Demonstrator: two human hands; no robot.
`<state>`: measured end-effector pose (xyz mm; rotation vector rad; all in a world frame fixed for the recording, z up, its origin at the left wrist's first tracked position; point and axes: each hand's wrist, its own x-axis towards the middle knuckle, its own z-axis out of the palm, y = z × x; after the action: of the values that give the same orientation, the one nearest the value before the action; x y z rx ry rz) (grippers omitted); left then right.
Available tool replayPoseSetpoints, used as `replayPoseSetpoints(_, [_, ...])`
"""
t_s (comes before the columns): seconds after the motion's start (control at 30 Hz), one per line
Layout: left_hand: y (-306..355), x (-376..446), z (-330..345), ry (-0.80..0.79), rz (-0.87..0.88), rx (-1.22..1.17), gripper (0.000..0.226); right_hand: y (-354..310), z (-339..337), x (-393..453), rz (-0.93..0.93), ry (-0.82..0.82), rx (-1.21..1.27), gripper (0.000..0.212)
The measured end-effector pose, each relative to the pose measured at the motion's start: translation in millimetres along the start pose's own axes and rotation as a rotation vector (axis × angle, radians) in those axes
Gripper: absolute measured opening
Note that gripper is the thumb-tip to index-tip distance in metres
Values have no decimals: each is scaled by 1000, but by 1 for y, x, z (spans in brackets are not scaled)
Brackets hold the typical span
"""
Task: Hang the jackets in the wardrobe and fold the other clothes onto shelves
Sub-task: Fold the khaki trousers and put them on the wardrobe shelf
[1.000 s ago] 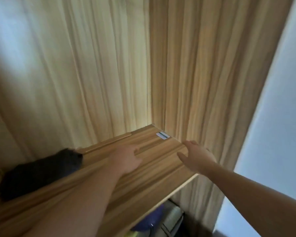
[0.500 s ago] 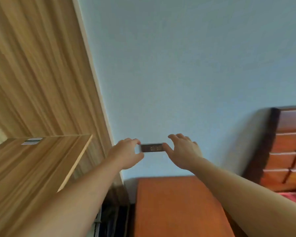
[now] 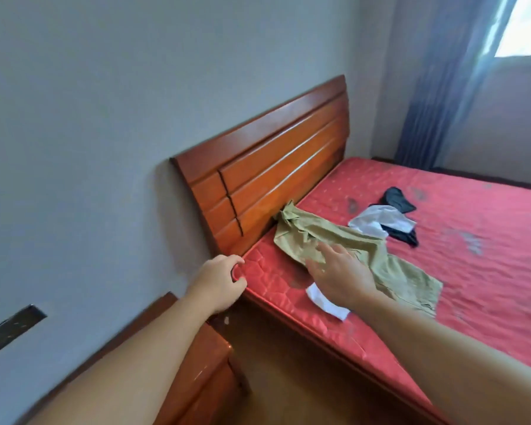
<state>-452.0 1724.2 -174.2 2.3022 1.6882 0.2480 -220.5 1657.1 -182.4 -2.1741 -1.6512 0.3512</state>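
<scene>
Wall plate: dark rectangular plate [image 3: 11, 330] set in the grey wall, far left of the bed, low in view.
Bedside cabinet: reddish-brown wooden cabinet [image 3: 203, 372] just left of the bed's near corner, partly hidden by the left forearm.
Left hand: bare left hand [image 3: 218, 282] at the mattress's near-left corner by the foot of the headboard; fingers loosely curled, thumb and forefinger forming a ring, nothing held. Whether it touches the mattress edge, cannot tell.
Headboard: glossy orange-brown wooden headboard [image 3: 270, 167] with horizontal grooves, standing against the wall at the bed's left end.
Mattress: red quilted mattress [image 3: 472, 256] on a dark wooden frame, filling the right half of the view.
Olive garment: crumpled olive-green cloth garment [image 3: 301, 234] lying on the mattress, one bunched end touching the base of the headboard, the rest spread toward the bed's near edge.
Right hand: bare right hand [image 3: 341, 271] over the olive garment's middle, fingers straight and spread, gripping nothing; contact with the cloth unclear.
White scrap: small white cloth [image 3: 325, 302] on the mattress near the bed's front edge, partly under the right wrist.
White garment: rumpled white cloth [image 3: 377, 222] further across the mattress, just beyond the olive garment.
Black garment: black cloth [image 3: 397, 200] lying with the white garment, showing behind and beneath it.
Curtain: blue-grey curtain [image 3: 442, 87] hanging past the bed's far side, beside a bright window.
</scene>
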Motion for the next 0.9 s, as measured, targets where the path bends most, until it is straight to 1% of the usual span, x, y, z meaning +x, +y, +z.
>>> replayPoseSetpoints(0.1, [72, 13, 38, -80, 169, -15, 43, 67, -28, -38, 154, 67, -28, 42])
replayPoseSetpoints(0.23, [161, 11, 87, -204, 403, -65, 42, 136, -53, -110, 407, 123, -99, 50])
replayPoseSetpoints(0.3, [201, -1, 109, -247, 508, -75, 45, 164, -63, -148, 523, 140, -134, 51])
replayPoseSetpoints(0.37, [239, -18, 128, -269, 581, -86, 46, 188, -74, -181, 608, 154, -151, 52])
replayPoseSetpoints(0.47, [283, -48, 152, -316, 655, -109, 43, 218, -86, -221, 678, 189, -165, 53])
replayPoseSetpoints(0.6, [320, -80, 173, -351, 676, -101, 41, 255, -91, -254, 708, 189, -129, 57])
replayPoseSetpoints(0.77, [339, -107, 187, -339, 621, -41, 44, 292, -97, -271, 672, 156, -93, 58])
replayPoseSetpoints(0.9, [336, -109, 196, -346, 522, -34, 50, 309, -95, -254, 616, 114, -65, 58])
